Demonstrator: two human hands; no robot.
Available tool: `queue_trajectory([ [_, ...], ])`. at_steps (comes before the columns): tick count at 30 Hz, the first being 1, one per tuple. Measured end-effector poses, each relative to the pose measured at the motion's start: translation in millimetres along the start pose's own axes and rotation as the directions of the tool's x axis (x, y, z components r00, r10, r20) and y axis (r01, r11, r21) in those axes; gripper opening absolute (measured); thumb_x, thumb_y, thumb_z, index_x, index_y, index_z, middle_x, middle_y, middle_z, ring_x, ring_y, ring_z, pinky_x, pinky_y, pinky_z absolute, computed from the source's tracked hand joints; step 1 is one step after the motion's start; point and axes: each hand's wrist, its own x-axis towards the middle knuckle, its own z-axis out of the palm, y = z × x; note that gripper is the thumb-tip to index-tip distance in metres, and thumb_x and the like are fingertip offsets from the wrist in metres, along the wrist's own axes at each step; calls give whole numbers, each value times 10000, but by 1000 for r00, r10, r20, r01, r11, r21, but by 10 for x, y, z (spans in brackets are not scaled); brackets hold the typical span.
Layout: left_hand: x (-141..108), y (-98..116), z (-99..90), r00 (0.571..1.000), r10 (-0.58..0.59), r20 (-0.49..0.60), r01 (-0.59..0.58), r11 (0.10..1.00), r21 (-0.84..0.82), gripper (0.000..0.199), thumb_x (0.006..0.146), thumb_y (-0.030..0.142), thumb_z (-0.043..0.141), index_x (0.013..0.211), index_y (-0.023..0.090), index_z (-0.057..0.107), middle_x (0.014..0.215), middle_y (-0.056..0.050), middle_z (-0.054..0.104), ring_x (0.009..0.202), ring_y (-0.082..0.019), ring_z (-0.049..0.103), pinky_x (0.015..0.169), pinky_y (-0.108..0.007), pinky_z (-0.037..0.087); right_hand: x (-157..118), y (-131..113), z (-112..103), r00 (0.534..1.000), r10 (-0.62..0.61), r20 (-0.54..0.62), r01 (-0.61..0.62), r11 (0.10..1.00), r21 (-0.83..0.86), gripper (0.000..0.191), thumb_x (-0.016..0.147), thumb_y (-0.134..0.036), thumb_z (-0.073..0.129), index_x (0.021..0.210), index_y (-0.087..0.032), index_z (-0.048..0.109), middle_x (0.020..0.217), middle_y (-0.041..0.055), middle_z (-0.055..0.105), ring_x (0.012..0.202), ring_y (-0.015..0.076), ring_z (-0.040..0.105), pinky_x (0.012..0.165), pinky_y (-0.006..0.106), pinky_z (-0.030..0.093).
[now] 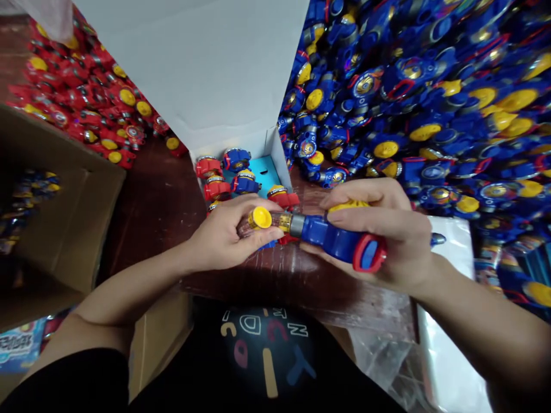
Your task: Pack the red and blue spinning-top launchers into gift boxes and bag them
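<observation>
Fingers of the right hand (400, 244) clamp a red-rimmed blue plastic toy (329, 236) above the dark wooden table (144, 212); those of the left hand (226, 236) grip a yellow-capped clear tube (260, 217) in line with it. White D and N mark a black shirt (215, 355); a blue packet (19, 346) bears unclear lettering.

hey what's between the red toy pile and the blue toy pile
In the head view, the white box stands between them, its flap raised, plus some dark tabletop.

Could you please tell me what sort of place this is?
Possibly a toy-packing or assembly workstation: heaped blue toys and red toys flank an open white box holding some of both, and the right hand grips a blue piece.
</observation>
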Motion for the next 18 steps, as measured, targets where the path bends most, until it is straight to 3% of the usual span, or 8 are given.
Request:
queue_trajectory([
  [3,-36,-94,52,953,258,-157,-218,947,234,279,997,287,758,1264,215,719,1049,-70,767,895,-178,718,796,-311,614,4,-133,94,959,230,-164,-210,969,128,497,795,-408,946,1185,-357,643,1104,32,709,967,255,736,837,453,668],
  [6,-20,-191,9,910,378,-168,-284,866,411,286,1032,318,708,1315,346,739,1067,-44,764,916,-207,737,847,-381,635,25,-186,146,806,590,38,-548,722,421,447,888,-562,840,1223,-363,620,969,11,696,588,173,648,475,362,583],
  [8,5,-206,-66,937,320,-138,-244,885,398,301,1053,389,678,1349,413,730,1121,-38,764,985,-231,745,904,-422,640,56,-178,140,746,646,162,-623,591,512,431,920,-588,795,1241,-368,609,934,-9,687,442,128,546,351,331,488],
  [11,50,-125,-189,981,109,-163,-74,975,208,485,1042,558,667,1487,366,645,1233,-81,753,1045,-248,745,900,-417,657,130,-154,73,816,577,-25,-505,734,455,452,848,-520,885,1185,-366,625,1101,17,709,592,167,670,476,371,612],
  [13,80,-35,-246,991,-83,-106,84,996,3,549,1076,611,576,1515,285,617,1091,-93,778,838,-203,745,725,-350,654,180,-143,19,882,436,-182,-367,874,318,488,758,-458,962,1117,-362,647,1150,30,705,860,247,753,731,451,702],
  [15,96,38,-267,980,-199,16,199,974,-112,498,1111,579,521,1434,232,676,880,-60,767,615,-148,667,565,-285,584,214,-130,-14,907,350,-235,-291,923,253,547,673,-407,1016,1080,-366,653,1134,33,699,1017,292,750,837,484,703],
  [17,91,58,-253,988,-153,-1,153,988,-36,407,1098,517,588,1345,226,731,853,-54,761,611,-143,659,568,-281,576,229,-113,-12,877,450,-170,-364,852,376,546,701,-419,999,1114,-368,646,1062,25,700,865,257,754,627,420,688],
  [18,84,38,-237,997,-52,-60,56,996,70,344,1083,462,638,1325,239,741,898,-58,769,672,-155,685,615,-294,597,231,-103,0,835,546,-72,-450,752,482,524,752,-460,964,1152,-360,641,971,13,694,709,219,722,480,370,628],
])
